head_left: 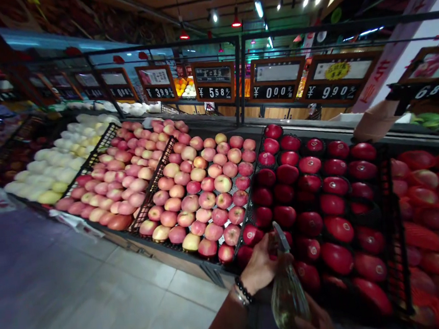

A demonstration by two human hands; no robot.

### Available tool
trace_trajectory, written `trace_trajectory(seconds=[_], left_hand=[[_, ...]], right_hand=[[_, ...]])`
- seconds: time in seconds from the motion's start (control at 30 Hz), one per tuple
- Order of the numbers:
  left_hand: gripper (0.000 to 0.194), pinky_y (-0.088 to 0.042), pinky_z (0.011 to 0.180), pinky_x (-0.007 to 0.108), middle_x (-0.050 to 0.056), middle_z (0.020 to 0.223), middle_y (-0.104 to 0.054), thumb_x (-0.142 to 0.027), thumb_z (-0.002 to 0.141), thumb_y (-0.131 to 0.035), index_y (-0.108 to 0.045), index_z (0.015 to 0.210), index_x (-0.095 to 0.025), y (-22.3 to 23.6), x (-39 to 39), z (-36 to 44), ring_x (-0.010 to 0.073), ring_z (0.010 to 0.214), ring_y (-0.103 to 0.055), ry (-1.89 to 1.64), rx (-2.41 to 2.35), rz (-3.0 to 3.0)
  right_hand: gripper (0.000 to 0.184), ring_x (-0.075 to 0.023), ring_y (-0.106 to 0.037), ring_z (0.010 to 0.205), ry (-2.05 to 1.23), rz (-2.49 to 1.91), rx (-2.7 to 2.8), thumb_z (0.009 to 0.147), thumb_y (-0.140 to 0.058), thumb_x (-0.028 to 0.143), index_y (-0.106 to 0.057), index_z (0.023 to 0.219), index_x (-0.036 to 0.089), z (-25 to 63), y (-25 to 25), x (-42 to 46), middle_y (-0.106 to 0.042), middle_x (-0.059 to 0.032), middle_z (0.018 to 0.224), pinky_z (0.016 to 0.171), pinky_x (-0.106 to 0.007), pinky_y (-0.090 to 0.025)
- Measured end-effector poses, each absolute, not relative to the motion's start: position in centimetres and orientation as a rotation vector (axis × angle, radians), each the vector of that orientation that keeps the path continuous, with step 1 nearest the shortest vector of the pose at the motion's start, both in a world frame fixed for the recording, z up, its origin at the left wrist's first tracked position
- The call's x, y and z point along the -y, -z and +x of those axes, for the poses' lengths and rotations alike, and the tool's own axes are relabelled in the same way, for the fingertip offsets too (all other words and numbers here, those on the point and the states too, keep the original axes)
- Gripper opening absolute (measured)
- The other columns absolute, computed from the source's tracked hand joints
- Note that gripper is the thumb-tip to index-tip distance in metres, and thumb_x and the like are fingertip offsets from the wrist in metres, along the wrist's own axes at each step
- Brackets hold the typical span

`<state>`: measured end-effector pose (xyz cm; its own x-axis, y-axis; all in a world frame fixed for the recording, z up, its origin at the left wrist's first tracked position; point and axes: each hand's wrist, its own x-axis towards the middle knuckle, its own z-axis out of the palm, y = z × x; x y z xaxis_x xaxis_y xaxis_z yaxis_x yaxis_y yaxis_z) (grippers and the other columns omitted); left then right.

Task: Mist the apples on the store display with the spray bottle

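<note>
My left hand, with a beaded bracelet on its wrist, grips the neck and trigger of a clear spray bottle at the bottom centre. The bottle's nozzle points up toward the dark red apples on black trays. My right hand cups the bottle's base from below and is partly cut off by the frame's edge. Both hands hover just in front of the near edge of the red apple section.
A slanted fruit display runs left to right: pale wrapped fruit, pink apples, pink-yellow apples, red apples in net sleeves. Black wire dividers separate bins. Price signs hang behind. Grey tiled floor lies at the left.
</note>
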<state>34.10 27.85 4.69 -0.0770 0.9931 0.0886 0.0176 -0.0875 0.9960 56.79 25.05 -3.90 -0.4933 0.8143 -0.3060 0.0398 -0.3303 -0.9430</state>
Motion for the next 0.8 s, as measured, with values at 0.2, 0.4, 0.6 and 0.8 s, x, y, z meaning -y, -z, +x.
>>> trace_trajectory(seconds=[0.2, 0.4, 0.6, 0.8], left_hand=[[0.048, -0.053, 0.085, 0.037, 0.01, 0.107, -0.079, -0.06, 0.097, -0.077, -0.073, 0.115, -0.016, -4.5, -29.5, 31.7, 0.0253, 0.096, -0.072, -1.366, -1.212, 1.089], [0.054, -0.049, 0.076, 0.032, 0.008, 0.102, -0.079, -0.065, 0.092, -0.082, -0.073, 0.113, -0.016, -4.4, -30.9, 30.9, 0.022, 0.088, -0.069, -1.371, -1.183, 1.099], [0.054, -0.052, 0.084, 0.031, 0.009, 0.117, -0.077, -0.063, 0.093, -0.081, -0.069, 0.119, -0.017, -4.7, -33.2, 29.5, 0.0215, 0.099, -0.069, -1.378, -1.071, 1.149], [0.05, -0.047, 0.073, 0.03, 0.005, 0.09, -0.076, -0.064, 0.096, -0.077, -0.073, 0.106, -0.015, -7.2, -37.6, 29.4, 0.0181, 0.08, -0.064, -1.384, -1.168, 1.209]], right_hand=[[0.087, -0.0473, -0.079, 0.121, -1.882, -1.138, 1.256, 0.06, -0.098, 0.072, -0.081, 0.132, 0.025, 54.2, 5.8, -26.4, -0.088, -0.0132, 0.122, 0.109, -0.061, -0.062], [0.078, -0.0448, -0.082, 0.113, -1.832, -1.128, 1.327, 0.066, -0.094, 0.074, -0.085, 0.126, 0.025, 53.2, 5.3, -27.1, -0.089, -0.0128, 0.115, 0.107, -0.056, -0.064], [0.074, -0.045, -0.082, 0.115, -1.809, -1.13, 1.356, 0.073, -0.093, 0.065, -0.083, 0.133, 0.024, 52.5, 4.7, -28.7, -0.088, -0.0144, 0.118, 0.105, -0.057, -0.066], [0.07, -0.0413, -0.081, 0.117, -1.812, -1.063, 1.205, 0.073, -0.097, 0.057, -0.08, 0.134, 0.027, 51.0, 3.5, -32.4, -0.088, -0.0113, 0.123, 0.104, -0.055, -0.067]])
